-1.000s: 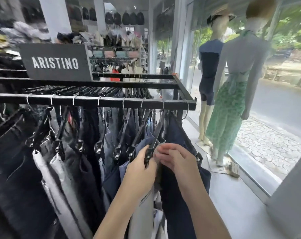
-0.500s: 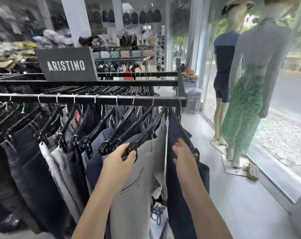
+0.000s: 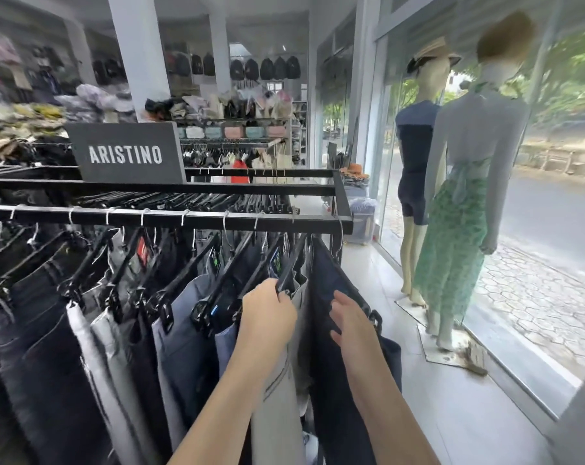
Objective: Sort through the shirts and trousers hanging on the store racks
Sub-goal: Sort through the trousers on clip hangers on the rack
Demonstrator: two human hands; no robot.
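- Gripping the near end of the black hanger [image 3: 292,263], the left hand [image 3: 267,313] holds the light grey trousers [image 3: 277,414] with its fingers curled round the bar.
- The right hand [image 3: 346,318], fingers straight and grasping nothing, presses on the navy trousers [image 3: 331,276], the last pair on the rail.
- A second ago both hands met at this hanger. They have since parted, opening a gap between the two pairs.
- Judgement: the grey pair is now exposed for checking.
- The other trousers hang leftward along the rack rail [image 3: 170,219], below the brand sign [image 3: 126,154].
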